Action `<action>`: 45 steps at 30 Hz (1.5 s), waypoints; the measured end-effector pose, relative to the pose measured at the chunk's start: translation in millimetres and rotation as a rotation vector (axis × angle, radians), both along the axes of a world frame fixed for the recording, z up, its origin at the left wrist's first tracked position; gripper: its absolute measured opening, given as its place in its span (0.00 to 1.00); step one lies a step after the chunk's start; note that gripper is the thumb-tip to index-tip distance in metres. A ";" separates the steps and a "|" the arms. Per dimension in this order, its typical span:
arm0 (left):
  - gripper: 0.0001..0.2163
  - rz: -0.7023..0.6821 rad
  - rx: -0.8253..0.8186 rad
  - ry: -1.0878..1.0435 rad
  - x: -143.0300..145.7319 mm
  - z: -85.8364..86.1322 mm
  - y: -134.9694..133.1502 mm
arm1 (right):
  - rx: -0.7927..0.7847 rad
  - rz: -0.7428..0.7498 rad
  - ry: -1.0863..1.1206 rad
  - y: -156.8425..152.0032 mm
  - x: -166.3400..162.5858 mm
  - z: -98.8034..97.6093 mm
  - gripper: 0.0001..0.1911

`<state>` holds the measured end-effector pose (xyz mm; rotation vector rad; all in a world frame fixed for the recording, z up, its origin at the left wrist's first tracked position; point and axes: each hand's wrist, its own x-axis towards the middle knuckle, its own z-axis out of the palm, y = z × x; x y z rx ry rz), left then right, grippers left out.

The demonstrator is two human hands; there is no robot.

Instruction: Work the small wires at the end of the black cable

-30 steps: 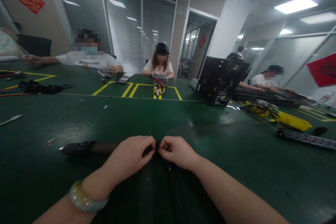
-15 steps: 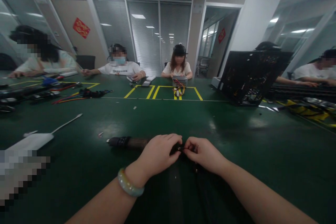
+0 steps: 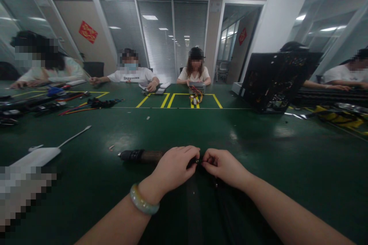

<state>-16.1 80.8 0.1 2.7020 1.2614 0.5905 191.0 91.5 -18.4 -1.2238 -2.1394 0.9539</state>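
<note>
Strips: two black strips (image 3: 194,206) run from under the hands back across the table's near edge toward the person.
Bangle: a pale green bangle (image 3: 143,201) sits on the left wrist.
Hands: left hand (image 3: 175,166) and right hand (image 3: 222,166) meet fingertip to fingertip, both closed in a pinch on a small dark piece (image 3: 197,160) held just above the green table (image 3: 287,168), close to its near edge.
Cylinder: a dark cylinder (image 3: 138,155) lies on the table, its right end hidden under the left hand.
Far side: a black open chassis (image 3: 273,82) stands toward the far right, and a wire bundle (image 3: 195,97) lies at the far edge before seated people.
Risk: the piece is tiny and mostly covered by fingers. If either pinch slips, it would likely drop among the dark strips and be hard to spot. The left palm could also nudge the cylinder into rolling.
Change: against half a second ago, the pinch and the cylinder sit in the same place, and only the view has drifted slightly.
</note>
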 end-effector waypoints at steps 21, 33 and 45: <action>0.08 0.000 0.014 -0.010 -0.1 -0.9 0.4 | 0.008 -0.012 0.009 -1.2 -0.4 -1.0 0.02; 0.04 -0.017 0.020 -0.007 -4.5 -5.0 1.6 | -0.062 0.001 -0.015 -2.4 0.3 1.2 0.08; 0.03 -0.005 0.044 0.020 -5.3 -5.2 1.6 | -0.038 -0.029 -0.093 -1.2 -1.1 0.3 0.09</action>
